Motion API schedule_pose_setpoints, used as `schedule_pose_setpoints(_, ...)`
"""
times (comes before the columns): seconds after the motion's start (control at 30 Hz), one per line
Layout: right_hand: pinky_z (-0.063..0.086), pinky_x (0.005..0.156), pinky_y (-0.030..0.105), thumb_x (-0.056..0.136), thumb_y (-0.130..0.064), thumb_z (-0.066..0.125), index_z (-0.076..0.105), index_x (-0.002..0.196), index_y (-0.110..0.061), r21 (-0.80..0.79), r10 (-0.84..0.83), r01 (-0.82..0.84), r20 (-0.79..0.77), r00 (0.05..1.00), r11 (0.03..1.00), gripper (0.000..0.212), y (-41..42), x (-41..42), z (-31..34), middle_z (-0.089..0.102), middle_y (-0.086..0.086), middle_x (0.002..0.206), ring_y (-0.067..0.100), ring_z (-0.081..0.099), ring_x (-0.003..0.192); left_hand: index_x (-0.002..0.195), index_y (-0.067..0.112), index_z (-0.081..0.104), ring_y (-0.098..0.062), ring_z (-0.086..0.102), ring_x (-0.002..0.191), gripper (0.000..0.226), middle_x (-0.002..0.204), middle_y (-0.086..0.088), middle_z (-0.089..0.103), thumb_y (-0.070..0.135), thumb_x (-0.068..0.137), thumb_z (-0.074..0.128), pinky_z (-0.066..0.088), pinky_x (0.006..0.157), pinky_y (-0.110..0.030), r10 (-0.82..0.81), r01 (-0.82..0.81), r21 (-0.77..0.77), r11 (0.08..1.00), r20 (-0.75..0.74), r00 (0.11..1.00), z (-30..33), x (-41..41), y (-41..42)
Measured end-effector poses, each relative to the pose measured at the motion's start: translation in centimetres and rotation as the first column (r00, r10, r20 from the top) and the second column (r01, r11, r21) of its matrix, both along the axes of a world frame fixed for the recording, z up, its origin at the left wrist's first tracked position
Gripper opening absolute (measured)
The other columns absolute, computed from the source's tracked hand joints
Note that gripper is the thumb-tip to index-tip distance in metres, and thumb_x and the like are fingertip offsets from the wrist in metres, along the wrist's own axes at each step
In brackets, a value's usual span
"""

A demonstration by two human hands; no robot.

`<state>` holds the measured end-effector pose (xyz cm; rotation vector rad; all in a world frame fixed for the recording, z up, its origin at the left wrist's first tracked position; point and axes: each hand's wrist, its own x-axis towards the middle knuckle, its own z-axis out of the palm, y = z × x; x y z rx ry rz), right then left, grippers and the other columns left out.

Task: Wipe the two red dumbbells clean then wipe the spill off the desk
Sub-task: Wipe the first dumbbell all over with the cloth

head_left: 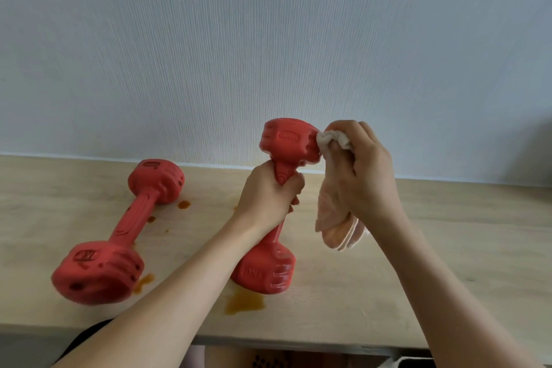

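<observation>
I see a pale textured wall point(268, 39) filling the upper half, and below it the light wooden counter point(448, 248) running across. On the counter's left lies one red dumbbell point(125, 227) on its side, angled from the wall toward the near edge. The second dumbbell point(276, 212) stands nearly upright near the middle, its lower head touching the counter. My left hand point(268, 197) is wrapped tight round its handle. My right hand point(358, 170) clutches a pinkish cloth point(334, 218), pressing a bunched corner against the upper head while the rest hangs down. An orange-brown spill point(243, 302) pools just in front of the upright dumbbell, with smaller spots point(183, 204) beside the lying one.
</observation>
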<state>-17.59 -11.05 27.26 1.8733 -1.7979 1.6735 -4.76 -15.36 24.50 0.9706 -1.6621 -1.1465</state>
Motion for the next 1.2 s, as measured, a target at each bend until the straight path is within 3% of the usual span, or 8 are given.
schedule_pose_setpoints(0.17,0.040,0.069,0.012,0.083,-0.027,0.044,0.061,0.097,-0.013,0.083,0.022,-0.031,0.104,0.994,0.996,0.026,-0.7,-0.3,-0.6,0.059,0.001,0.093,0.002,0.055,0.079,0.069,0.012,0.054,-0.007,0.053,0.046,0.019,0.053,0.005,0.053,0.008,0.087,0.057,0.044,0.050,-0.027,-0.022,0.023,0.038,0.999,-0.037,0.999,0.0,0.5,-0.2)
schedule_pose_setpoints(0.37,0.045,0.069,0.024,0.084,-0.029,0.046,0.059,0.094,-0.011,0.066,0.015,-0.023,0.118,0.993,0.998,0.024,-0.5,-0.1,-1.2,0.061,0.003,0.090,0.012,0.056,0.079,0.069,0.011,0.055,-0.009,0.051,0.048,0.019,0.052,0.005,0.052,0.009,0.088,0.057,0.044,0.050,-0.027,-0.045,0.052,0.092,0.994,-0.071,0.996,0.0,0.7,-0.2)
schedule_pose_setpoints(0.53,0.048,0.057,0.040,0.092,-0.015,0.057,0.058,0.091,-0.010,-0.069,0.031,-0.044,-0.183,0.983,0.997,0.005,0.1,2.2,0.0,0.058,0.001,0.088,0.019,0.058,0.074,0.068,0.013,0.055,-0.006,0.052,0.046,0.018,0.052,0.006,0.054,0.009,0.086,0.054,0.045,0.049,-0.025,0.021,-0.020,0.055,0.998,-0.015,1.000,0.1,0.3,-0.2)
schedule_pose_setpoints(0.73,0.049,0.055,0.044,0.090,-0.013,0.058,0.059,0.089,-0.013,-0.007,-0.008,0.007,-0.175,0.985,1.000,0.001,0.0,-0.2,-0.4,0.058,-0.003,0.087,0.022,0.057,0.070,0.068,0.013,0.055,-0.006,0.053,0.046,0.020,0.055,0.004,0.054,0.008,0.087,0.056,0.046,0.050,-0.027,0.027,-0.026,0.050,0.998,-0.018,0.999,0.0,0.5,-0.1)
schedule_pose_setpoints(0.93,0.046,0.051,0.036,0.089,-0.012,0.051,0.059,0.091,-0.014,-0.106,0.004,-0.040,-0.324,0.946,0.994,0.009,0.3,2.0,0.7,0.058,-0.003,0.089,0.021,0.056,0.072,0.067,0.013,0.054,-0.005,0.052,0.044,0.018,0.053,0.003,0.054,0.009,0.085,0.055,0.044,0.046,-0.023,0.043,-0.043,0.018,0.999,0.009,0.999,0.1,0.3,0.0)
schedule_pose_setpoints(1.0,0.047,0.050,0.039,0.090,-0.011,0.055,0.058,0.089,-0.011,-0.115,0.014,-0.048,-0.279,0.960,0.992,0.003,0.2,1.7,0.3,0.057,-0.001,0.087,0.022,0.056,0.071,0.069,0.012,0.055,-0.006,0.053,0.045,0.017,0.053,0.005,0.054,0.009,0.085,0.055,0.044,0.048,-0.025,0.028,-0.028,0.036,0.999,-0.006,1.000,0.1,0.3,0.0)
schedule_pose_setpoints(1.2,0.047,0.062,0.044,0.091,-0.024,0.053,0.053,0.086,-0.012,-0.061,0.113,-0.114,-0.017,0.993,0.992,0.013,-0.4,0.4,-1.5,0.058,0.001,0.084,0.018,0.056,0.074,0.070,0.009,0.054,-0.010,0.050,0.047,0.017,0.049,0.006,0.052,0.006,0.086,0.057,0.043,0.049,-0.028,-0.040,0.045,0.082,0.996,-0.061,0.997,-0.1,1.0,-0.2)
